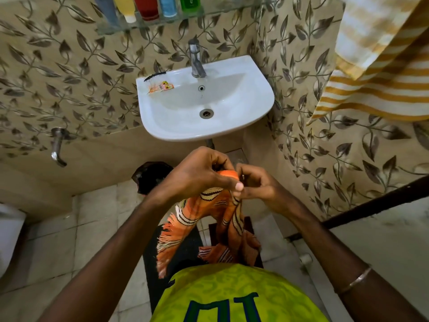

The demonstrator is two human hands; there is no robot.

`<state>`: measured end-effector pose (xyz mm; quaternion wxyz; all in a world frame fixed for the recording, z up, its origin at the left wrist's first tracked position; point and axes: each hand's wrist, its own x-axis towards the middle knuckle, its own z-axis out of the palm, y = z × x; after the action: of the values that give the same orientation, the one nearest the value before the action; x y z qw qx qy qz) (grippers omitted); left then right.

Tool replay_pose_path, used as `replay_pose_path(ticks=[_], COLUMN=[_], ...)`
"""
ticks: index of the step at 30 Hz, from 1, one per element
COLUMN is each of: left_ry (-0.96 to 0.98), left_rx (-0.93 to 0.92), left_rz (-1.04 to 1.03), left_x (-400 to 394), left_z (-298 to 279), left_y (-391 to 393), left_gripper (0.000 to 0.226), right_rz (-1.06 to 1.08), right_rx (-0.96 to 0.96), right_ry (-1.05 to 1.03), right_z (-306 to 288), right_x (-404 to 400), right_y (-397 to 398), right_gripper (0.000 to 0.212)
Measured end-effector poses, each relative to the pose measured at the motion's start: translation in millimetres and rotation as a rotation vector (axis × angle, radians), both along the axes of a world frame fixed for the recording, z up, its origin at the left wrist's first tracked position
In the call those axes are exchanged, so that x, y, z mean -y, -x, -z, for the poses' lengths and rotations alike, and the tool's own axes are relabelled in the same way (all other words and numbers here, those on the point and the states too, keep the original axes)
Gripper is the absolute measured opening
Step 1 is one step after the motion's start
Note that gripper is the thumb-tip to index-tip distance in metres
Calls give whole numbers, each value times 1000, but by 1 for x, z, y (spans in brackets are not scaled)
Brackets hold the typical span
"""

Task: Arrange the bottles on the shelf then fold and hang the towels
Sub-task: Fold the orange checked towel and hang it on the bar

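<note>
Leaf-tiled bathroom, sink (255,112) ahead. Both hands, left (199,173) and right (257,184), pinch an orange towel's (222,219) top edge; it hangs lengthwise downward, fringe lowest.

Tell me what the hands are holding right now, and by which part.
Both hands grip the orange striped towel at its bunched top edge: the left hand and right hand pinch it close together with the fingers, and the fringed rest hangs below.

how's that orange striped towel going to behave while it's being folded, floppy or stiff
Probably floppy: the orange towel droops from where the left hand and right hand pinch its top edge. It looks thin and light, bunching into soft folds. The fringed end may tangle or hang unevenly.
</note>
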<state>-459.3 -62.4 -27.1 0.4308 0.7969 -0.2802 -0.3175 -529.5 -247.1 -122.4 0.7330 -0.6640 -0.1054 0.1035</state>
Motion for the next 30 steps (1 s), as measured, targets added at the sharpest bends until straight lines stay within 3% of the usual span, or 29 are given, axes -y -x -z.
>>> replay_pose_path(ticks=[2, 8, 16, 20, 24, 28, 30], left_ry=[5, -68, 132, 87, 30, -10, -16], left_rx=[-32, -144, -239, -165, -38, 109, 167], left_rz=[-11, -67, -226, -179, -220, -286, -318], left_x=[-5, -32, -25, -18, -15, -12, -11], left_z=[0, 7, 8, 8, 11, 17, 16], left_y=[-1, -3, 11, 17, 18, 18, 17], left_gripper=[38, 18, 26, 21, 23, 4, 8], right_rz=[-24, 15, -51, -20, 27, 61, 70], right_rx=[8, -4, 12, 40, 50, 6, -35], right_ry=[-34, -30, 76, 116, 185, 200, 184], right_z=[-7, -9, -15, -10, -4, 4, 10], right_x=[-1, 11, 3, -5, -5, -2, 2], right_y=[-2, 4, 3, 2, 4, 7, 11], right_gripper=[8, 13, 13, 22, 16, 24, 22])
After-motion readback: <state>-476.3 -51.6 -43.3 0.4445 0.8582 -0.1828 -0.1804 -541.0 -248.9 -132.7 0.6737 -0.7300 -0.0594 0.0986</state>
